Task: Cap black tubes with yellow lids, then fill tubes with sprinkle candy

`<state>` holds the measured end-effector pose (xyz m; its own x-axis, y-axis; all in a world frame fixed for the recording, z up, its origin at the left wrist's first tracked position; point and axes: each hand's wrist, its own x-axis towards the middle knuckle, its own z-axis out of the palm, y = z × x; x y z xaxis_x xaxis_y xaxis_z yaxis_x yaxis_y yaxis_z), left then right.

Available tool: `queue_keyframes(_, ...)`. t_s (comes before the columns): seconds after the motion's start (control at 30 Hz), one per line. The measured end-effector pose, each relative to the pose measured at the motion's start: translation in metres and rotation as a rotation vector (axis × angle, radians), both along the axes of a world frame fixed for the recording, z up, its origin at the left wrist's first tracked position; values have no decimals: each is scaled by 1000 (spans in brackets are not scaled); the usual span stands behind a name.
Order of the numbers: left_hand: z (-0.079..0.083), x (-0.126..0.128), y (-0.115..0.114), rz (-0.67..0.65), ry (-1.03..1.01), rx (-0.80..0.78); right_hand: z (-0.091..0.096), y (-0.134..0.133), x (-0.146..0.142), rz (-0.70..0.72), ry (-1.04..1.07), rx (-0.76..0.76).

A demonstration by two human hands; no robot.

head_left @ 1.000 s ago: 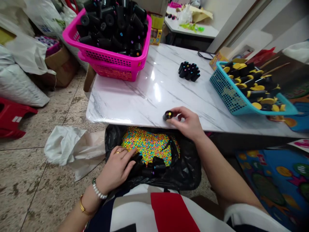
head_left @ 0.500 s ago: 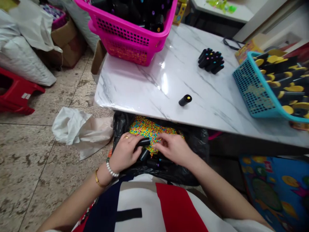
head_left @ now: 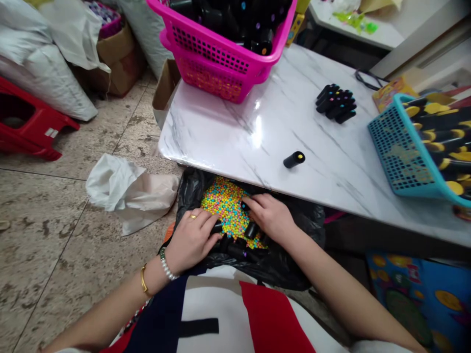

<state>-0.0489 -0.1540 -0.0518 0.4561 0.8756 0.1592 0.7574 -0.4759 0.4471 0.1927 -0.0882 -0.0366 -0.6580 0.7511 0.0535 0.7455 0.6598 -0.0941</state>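
My left hand (head_left: 194,238), with a ring and bracelets, is closed around a small black tube (head_left: 218,226); only the tube's end shows past the fingers. My right hand (head_left: 271,216) pinches another black tube with a blue spot on its end (head_left: 244,206), mostly hidden under the fingers. Both hands are over a heap of tiny multicoloured balls (head_left: 224,198) inside a black plastic bag (head_left: 294,267). Below the right fingers, a black tube (head_left: 252,230) lies on the balls. Several more dark tubes (head_left: 237,249) lie at the bag's near side.
Above the bag stands a marble-patterned table (head_left: 221,132). It bears a single black tube (head_left: 294,159), a cluster of black tubes (head_left: 335,104), a pink basket (head_left: 217,63) and a blue basket (head_left: 401,157) of black-and-yellow pieces. A white sack (head_left: 128,196) and red stool (head_left: 37,122) are on the floor.
My right hand has gone from loosely curled over the balls to pinching a black tube. My left hand has drawn back slightly toward me with its tube. The view has shifted.
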Motion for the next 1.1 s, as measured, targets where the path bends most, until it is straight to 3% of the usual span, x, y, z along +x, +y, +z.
queue_keyframes(0.07,-4,-2,-5,-8,68,12,-4,-3,-4,91,-51,-25)
queue_keyframes(0.13,-5,-2,-7,-11,77,18,-2,-8,-9,114,38,-91)
queue_keyframes(0.27,-1,-4,-4,-17,-75,15,13,-11,-3,32,399,-344)
queue_keyframes(0.33,1,-6,-1,-2,-145,43,17,-7,6,-22,467,-361)
queue_keyframes(0.4,2,-4,3,7,-123,60,15,-2,12,-55,374,-239)
queue_keyframes(0.5,1,4,10,-16,6,35,4,3,10,-13,72,-98)
queue_keyframes(0.57,0,11,14,-34,48,15,-1,3,3,51,-29,-120)
queue_keyframes(0.67,-1,15,15,-44,-22,-18,3,-1,-3,111,88,-239)
queue_keyframes(0.73,-1,12,14,-35,-132,-37,11,-5,1,67,271,-333)
queue_keyframes(0.83,0,5,13,-3,-292,-64,21,-10,13,-110,521,-448)
queue_keyframes(0.93,0,4,13,10,-364,-81,26,-15,20,-244,608,-447)
queue_keyframes(1.1,2,10,11,-35,-416,-64,43,-22,26,-285,706,-447)
